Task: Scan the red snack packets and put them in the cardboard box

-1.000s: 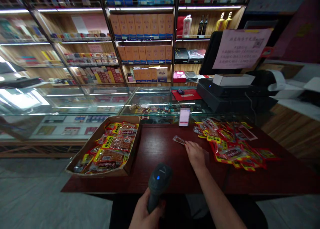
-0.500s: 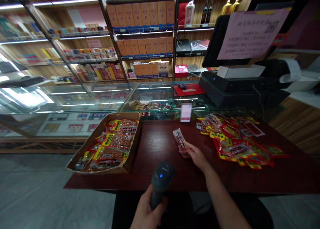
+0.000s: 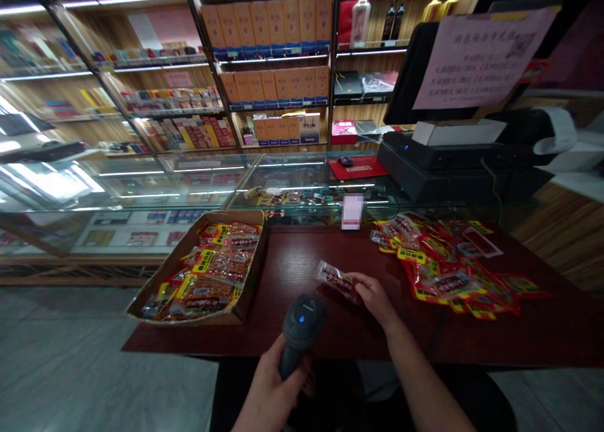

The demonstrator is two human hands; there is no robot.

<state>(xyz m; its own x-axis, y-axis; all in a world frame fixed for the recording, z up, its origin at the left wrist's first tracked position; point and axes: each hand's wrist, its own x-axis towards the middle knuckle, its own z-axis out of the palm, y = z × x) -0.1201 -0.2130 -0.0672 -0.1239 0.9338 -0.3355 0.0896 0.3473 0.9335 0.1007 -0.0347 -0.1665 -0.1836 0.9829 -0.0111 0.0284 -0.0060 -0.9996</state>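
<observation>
My left hand (image 3: 276,382) is wrapped round the handle of a dark grey barcode scanner (image 3: 304,322), which has a blue light on top. The scanner's head points forward over the near edge of the dark red table (image 3: 297,249). My right hand (image 3: 375,293) pinches one end of a clear snack packet (image 3: 336,278) with dark printing, held above the table just beyond the scanner. To the left stands an open cardboard box (image 3: 255,281) filled with similar snack packets. A loose pile of red and yellow snack packets (image 3: 453,268) lies right of my right hand.
A glass display counter (image 3: 278,168) runs behind the table. On it are a red mat (image 3: 365,166) with a mouse and, at the right, a monitor (image 3: 410,73) bearing a paper sign. Shelves of boxed goods (image 3: 268,26) line the back wall.
My right hand has turned the snack packet from nearly upright to lying more sideways, its free end now pointing left. The scanner has shifted slightly, tilting a little up and left.
</observation>
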